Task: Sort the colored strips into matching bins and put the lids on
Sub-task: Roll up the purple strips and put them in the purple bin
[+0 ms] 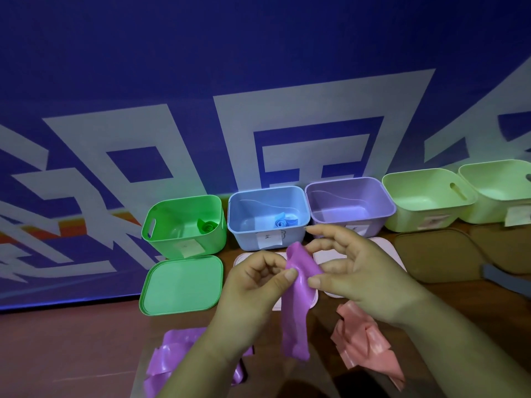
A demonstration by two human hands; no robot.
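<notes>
A purple strip (pixel 296 308) hangs in front of me, pinched near its top by my left hand (pixel 255 285) and my right hand (pixel 359 271). More purple strip (pixel 169 357) lies crumpled at the lower left, partly under my left arm. A pink strip (pixel 362 343) lies crumpled at the lower right. Behind stand open bins in a row: green (pixel 184 225) with a rolled green strip, blue (pixel 267 216) with a rolled blue strip, and purple (pixel 347 205), which looks bare inside.
Two pale green bins (pixel 428 196) (pixel 497 188) stand at the right. A green lid (pixel 181 282) lies before the green bin. White lids (pixel 339 257) lie under my hands. Tan lids (pixel 436 257) lie at the right. A blue banner covers the left and back.
</notes>
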